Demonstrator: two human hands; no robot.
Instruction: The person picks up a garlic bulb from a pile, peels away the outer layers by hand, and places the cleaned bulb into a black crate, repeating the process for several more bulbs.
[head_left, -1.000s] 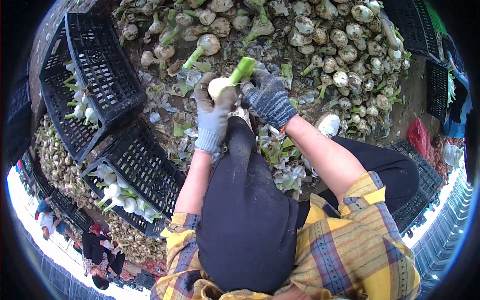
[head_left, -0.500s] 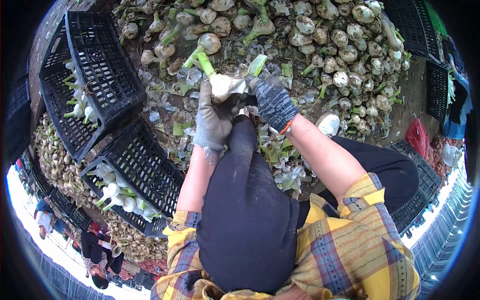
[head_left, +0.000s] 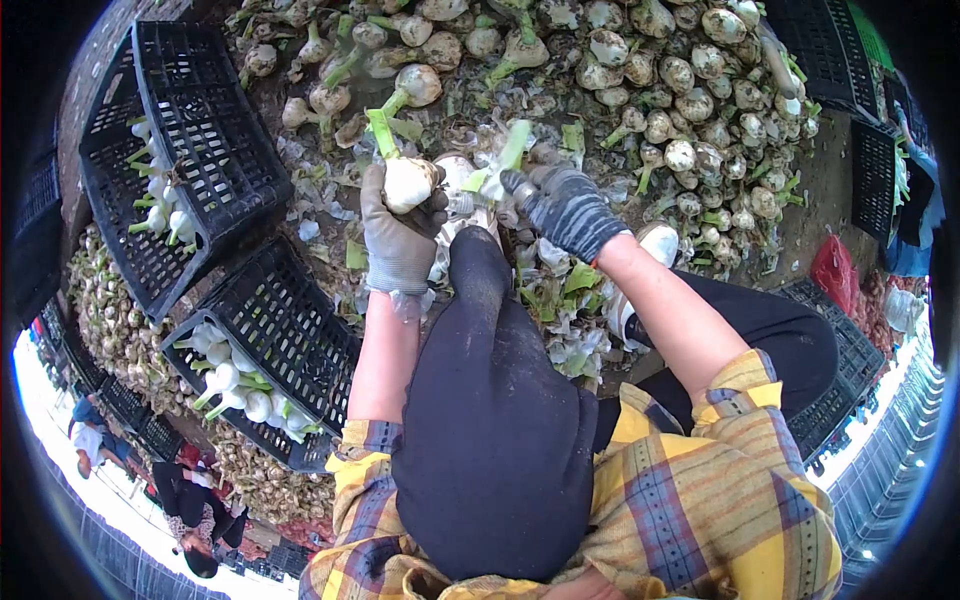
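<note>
A white garlic bulb point(head_left: 408, 184) with a short green stem is gripped in my left hand point(head_left: 398, 225), which wears a pale grey glove. To its right, my right hand point(head_left: 565, 208), in a dark striped glove, has its fingers curled near a blurred strip of green and white leaf point(head_left: 513, 148). Whether the strip is in those fingers or falling free cannot be made out. Below both hands lie peeled skins and leaf scraps point(head_left: 575, 285) around my knee.
Unpeeled garlic point(head_left: 690, 105) is heaped at the upper right. Two black crates point(head_left: 215, 130) point(head_left: 290, 335) at the left hold cleaned bulbs point(head_left: 235, 385). A red bag point(head_left: 834, 272) lies at the right. Other people point(head_left: 192, 505) are at the lower left.
My hands have moved apart. My left hand has shifted left and down with the bulb, and my right hand has drawn right and down, away from it.
</note>
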